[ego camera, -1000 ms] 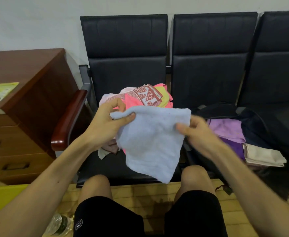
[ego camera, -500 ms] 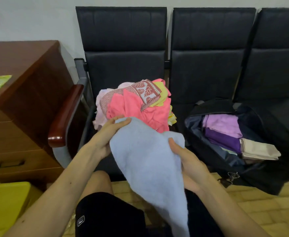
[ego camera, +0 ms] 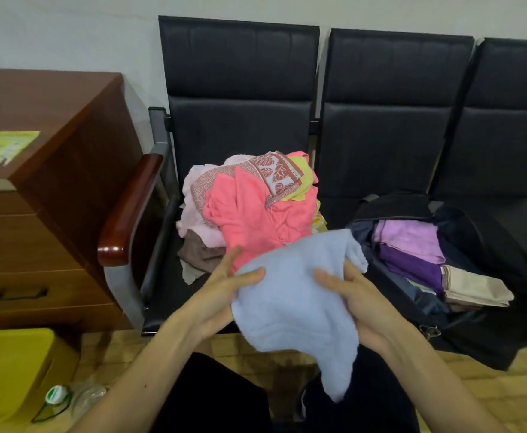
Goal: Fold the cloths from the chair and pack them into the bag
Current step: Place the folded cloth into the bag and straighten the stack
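Both hands are on the light blue terry cloth (ego camera: 293,310). You hold it in the air over your lap, just in front of the seat edge.

Left hand (ego camera: 224,290): the thumb lies on top of the cloth's left edge. The fingers (ego camera: 231,259) are nearly straight and run behind it, so it's a flat pinch, not a fist.

Right hand (ego camera: 357,296): the thumb is on top and the fingers curl round the bunched upper right corner. This grip is tighter than the left.

The hands are near each other but not touching, with the cloth between them. It's crumpled, and one loose corner hangs down between your knees.

The unfolded heap of cloths (ego camera: 256,214) sits on the left seat of the black padded bench chair (ego camera: 240,120). Coral pink is on top, then red-and-white patterned, yellow, pale pink and brown low down. The blue cloth's top edge overlaps the heap in view; can't tell if they touch.

The open black fabric bag (ego camera: 480,342) is on the seats to the right, just beside your right hand. Inside are a folded lilac cloth (ego camera: 406,235), a folded dark purple cloth (ego camera: 412,268) in front of it, and a folded beige cloth (ego camera: 474,289) at the right.

Left of the chair is a brown wooden drawer cabinet (ego camera: 53,170) with a green leaflet (ego camera: 3,148) on top. On the floor are a yellow box (ego camera: 6,370) and a clear plastic bottle (ego camera: 78,398) beside it.
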`<control>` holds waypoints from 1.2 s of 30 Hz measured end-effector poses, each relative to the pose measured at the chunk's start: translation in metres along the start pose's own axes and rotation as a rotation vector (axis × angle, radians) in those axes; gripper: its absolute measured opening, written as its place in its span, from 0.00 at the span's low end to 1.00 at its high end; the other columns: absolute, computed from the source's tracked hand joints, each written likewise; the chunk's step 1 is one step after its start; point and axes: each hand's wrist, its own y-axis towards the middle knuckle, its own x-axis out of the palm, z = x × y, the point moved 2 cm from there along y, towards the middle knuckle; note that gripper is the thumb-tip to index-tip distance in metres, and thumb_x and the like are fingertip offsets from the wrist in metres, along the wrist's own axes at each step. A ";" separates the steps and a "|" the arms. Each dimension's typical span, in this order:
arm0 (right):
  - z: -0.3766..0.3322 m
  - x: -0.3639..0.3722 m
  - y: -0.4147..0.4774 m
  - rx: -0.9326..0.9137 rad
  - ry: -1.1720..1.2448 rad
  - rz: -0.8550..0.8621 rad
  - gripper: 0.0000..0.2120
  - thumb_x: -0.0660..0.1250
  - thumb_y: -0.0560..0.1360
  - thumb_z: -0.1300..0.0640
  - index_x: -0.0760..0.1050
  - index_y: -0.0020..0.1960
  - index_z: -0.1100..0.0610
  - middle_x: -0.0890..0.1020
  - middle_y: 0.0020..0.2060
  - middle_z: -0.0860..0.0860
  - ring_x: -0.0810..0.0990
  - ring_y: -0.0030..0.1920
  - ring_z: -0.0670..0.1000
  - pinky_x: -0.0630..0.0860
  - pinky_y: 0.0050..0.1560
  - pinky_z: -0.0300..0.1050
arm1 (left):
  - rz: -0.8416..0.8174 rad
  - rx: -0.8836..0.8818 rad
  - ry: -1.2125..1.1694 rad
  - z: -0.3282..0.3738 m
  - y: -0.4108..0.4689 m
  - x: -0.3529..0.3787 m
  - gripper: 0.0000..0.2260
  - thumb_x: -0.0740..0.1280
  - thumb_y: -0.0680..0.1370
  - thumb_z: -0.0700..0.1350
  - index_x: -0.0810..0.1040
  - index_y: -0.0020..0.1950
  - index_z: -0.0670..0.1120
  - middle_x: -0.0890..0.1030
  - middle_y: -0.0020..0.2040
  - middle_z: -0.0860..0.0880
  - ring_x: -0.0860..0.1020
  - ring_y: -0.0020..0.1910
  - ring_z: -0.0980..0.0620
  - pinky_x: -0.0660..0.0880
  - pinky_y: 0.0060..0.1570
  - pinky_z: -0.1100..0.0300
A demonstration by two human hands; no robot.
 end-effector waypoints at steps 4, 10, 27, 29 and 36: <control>-0.007 -0.016 0.008 -0.041 -0.322 0.260 0.25 0.72 0.73 0.65 0.70 0.68 0.59 0.83 0.50 0.63 0.83 0.51 0.61 0.75 0.60 0.64 | 0.222 0.168 0.209 0.011 0.002 -0.009 0.39 0.77 0.68 0.41 0.65 0.75 0.56 0.78 0.63 0.45 0.83 0.56 0.48 0.81 0.49 0.55; -0.040 -0.008 0.010 -0.299 -0.576 0.148 0.21 0.72 0.74 0.63 0.74 0.66 0.55 0.86 0.47 0.56 0.86 0.49 0.53 0.82 0.52 0.53 | 0.217 0.201 0.352 0.049 0.001 0.003 0.11 0.72 0.76 0.39 0.82 0.59 0.44 0.84 0.54 0.40 0.83 0.51 0.46 0.80 0.54 0.51; -0.089 -0.007 0.010 -0.606 -1.173 0.313 0.16 0.75 0.72 0.58 0.81 0.59 0.58 0.85 0.51 0.53 0.83 0.50 0.52 0.81 0.55 0.51 | 0.130 0.424 1.094 0.102 0.003 0.027 0.21 0.78 0.69 0.42 0.82 0.62 0.51 0.81 0.58 0.57 0.79 0.58 0.57 0.77 0.60 0.56; -0.087 -0.012 0.011 -0.626 -1.244 0.341 0.11 0.74 0.73 0.56 0.82 0.54 0.58 0.85 0.46 0.55 0.83 0.46 0.53 0.81 0.52 0.53 | 0.116 0.462 1.161 0.097 0.002 0.030 0.16 0.78 0.70 0.43 0.84 0.57 0.53 0.84 0.52 0.59 0.80 0.52 0.62 0.77 0.56 0.61; -0.085 -0.028 0.007 -0.565 -1.251 0.287 0.07 0.70 0.77 0.53 0.82 0.49 0.57 0.84 0.41 0.56 0.83 0.41 0.55 0.81 0.47 0.54 | 0.140 0.535 1.355 0.095 0.000 0.042 0.06 0.76 0.73 0.46 0.85 0.49 0.50 0.84 0.42 0.53 0.79 0.41 0.61 0.72 0.37 0.74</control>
